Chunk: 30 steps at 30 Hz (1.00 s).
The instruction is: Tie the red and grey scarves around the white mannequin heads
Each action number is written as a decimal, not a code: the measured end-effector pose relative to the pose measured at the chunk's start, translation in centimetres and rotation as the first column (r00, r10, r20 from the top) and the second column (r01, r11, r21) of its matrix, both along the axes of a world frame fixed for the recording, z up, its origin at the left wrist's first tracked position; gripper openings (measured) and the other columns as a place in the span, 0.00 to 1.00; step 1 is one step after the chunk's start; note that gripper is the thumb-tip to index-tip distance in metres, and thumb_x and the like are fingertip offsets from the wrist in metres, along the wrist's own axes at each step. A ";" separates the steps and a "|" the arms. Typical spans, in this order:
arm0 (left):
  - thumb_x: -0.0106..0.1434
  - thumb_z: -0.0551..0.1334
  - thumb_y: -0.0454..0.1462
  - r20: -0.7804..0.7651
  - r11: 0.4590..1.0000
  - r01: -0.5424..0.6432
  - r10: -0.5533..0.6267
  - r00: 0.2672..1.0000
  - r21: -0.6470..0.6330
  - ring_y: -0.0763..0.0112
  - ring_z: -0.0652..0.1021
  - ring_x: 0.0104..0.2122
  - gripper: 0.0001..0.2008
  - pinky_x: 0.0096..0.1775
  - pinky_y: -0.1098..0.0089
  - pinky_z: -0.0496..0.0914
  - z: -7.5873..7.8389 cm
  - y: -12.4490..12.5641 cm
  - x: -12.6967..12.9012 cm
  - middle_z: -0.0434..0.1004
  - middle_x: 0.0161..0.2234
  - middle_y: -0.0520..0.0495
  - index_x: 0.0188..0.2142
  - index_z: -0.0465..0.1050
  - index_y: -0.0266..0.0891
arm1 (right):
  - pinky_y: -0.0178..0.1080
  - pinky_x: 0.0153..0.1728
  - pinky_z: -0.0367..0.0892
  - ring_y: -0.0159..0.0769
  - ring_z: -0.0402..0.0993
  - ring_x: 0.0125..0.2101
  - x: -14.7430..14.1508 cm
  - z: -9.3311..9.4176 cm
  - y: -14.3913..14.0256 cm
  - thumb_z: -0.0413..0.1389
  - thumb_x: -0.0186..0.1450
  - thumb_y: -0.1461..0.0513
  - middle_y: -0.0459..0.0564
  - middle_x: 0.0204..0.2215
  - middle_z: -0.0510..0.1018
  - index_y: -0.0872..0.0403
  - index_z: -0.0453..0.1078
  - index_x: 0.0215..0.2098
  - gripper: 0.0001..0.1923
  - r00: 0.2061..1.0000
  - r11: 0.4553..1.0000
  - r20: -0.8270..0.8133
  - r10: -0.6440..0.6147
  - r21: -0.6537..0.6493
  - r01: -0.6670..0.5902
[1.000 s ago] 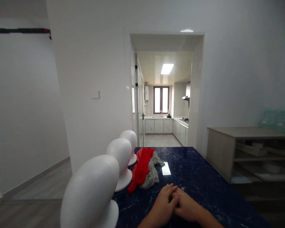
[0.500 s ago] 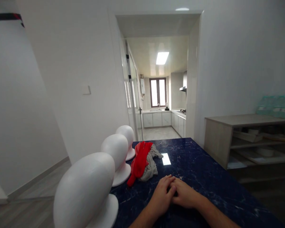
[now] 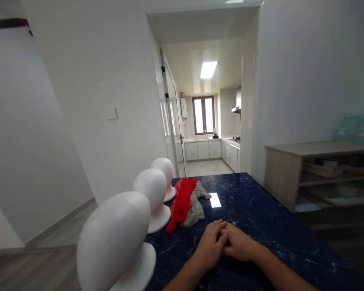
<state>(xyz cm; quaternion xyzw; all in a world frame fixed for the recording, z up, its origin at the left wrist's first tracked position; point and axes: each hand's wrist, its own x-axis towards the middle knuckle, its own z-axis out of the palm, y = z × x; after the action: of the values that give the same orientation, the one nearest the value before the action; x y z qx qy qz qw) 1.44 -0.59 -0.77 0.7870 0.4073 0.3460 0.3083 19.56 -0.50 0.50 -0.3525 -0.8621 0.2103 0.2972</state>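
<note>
Lying crumpled, red cloth (image 3: 182, 202) overlaps grey cloth (image 3: 195, 204).

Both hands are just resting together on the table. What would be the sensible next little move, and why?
Probably the left hand should part from the right hand and reach forward-left to the red cloth. Both hands lie empty on the dark table, and that cloth, heaped on a grey cloth beside the foam heads, lies nearest.

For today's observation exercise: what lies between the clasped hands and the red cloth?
Only bare dark tabletop separates the hands from the red cloth, head view.
</note>
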 end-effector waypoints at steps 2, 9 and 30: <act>0.72 0.57 0.47 -0.003 1.000 -0.001 0.001 1.000 0.003 0.56 0.66 0.68 0.24 0.71 0.54 0.56 0.1 -0.1 0.0 0.68 0.68 0.46 0.65 0.72 0.47 | 0.48 0.61 0.66 0.48 0.75 0.54 0.1 0.0 0.0 0.64 0.60 0.61 0.52 0.51 0.82 0.51 0.78 0.46 0.15 1.000 1.000 0.004 -0.001 0.001 0.001; 0.72 0.57 0.47 0.010 1.000 0.004 -0.004 1.000 0.013 0.56 0.67 0.68 0.24 0.71 0.54 0.57 0.2 -0.2 0.0 0.68 0.68 0.45 0.65 0.72 0.47 | 0.47 0.60 0.66 0.47 0.76 0.52 -0.1 0.3 -0.1 0.63 0.59 0.62 0.52 0.49 0.83 0.52 0.78 0.45 0.15 1.000 1.000 0.006 0.007 -0.008 -0.007; 0.72 0.59 0.44 0.014 1.000 0.004 -0.003 1.000 -0.005 0.58 0.67 0.68 0.23 0.71 0.55 0.56 0.8 -0.7 0.1 0.69 0.67 0.46 0.64 0.72 0.48 | 0.49 0.61 0.65 0.49 0.74 0.54 0.0 0.0 -0.1 0.62 0.60 0.63 0.54 0.55 0.80 0.51 0.79 0.50 0.18 1.000 1.000 0.013 0.009 -0.030 -0.008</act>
<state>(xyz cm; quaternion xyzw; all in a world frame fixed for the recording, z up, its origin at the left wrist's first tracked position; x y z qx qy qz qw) 1.50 -1.29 -0.01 0.7845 0.4046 0.3501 0.3136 19.51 -0.58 0.49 -0.3546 -0.8623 0.2219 0.2854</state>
